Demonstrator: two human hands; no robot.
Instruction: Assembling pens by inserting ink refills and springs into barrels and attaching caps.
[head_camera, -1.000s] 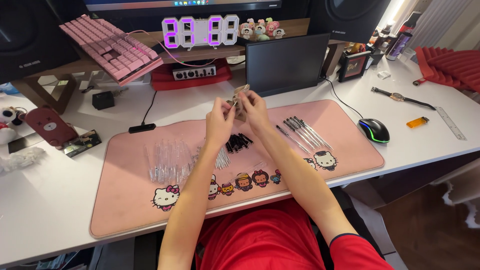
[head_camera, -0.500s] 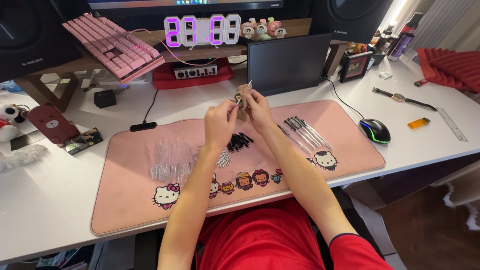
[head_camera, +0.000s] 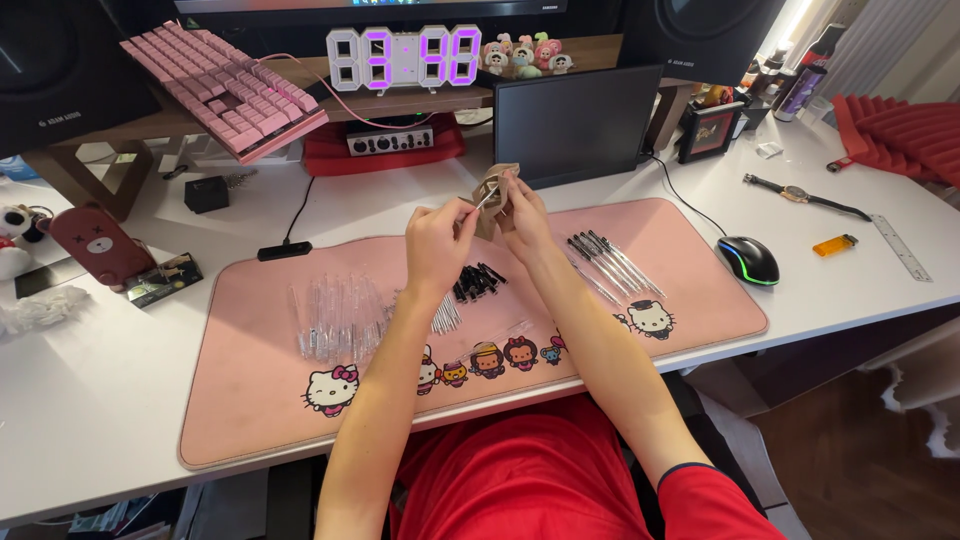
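Together both hands, left (head_camera: 437, 238) and right (head_camera: 522, 215), grasp what looks like a small tan packet (head_camera: 492, 190) above the pink mat (head_camera: 250, 400).
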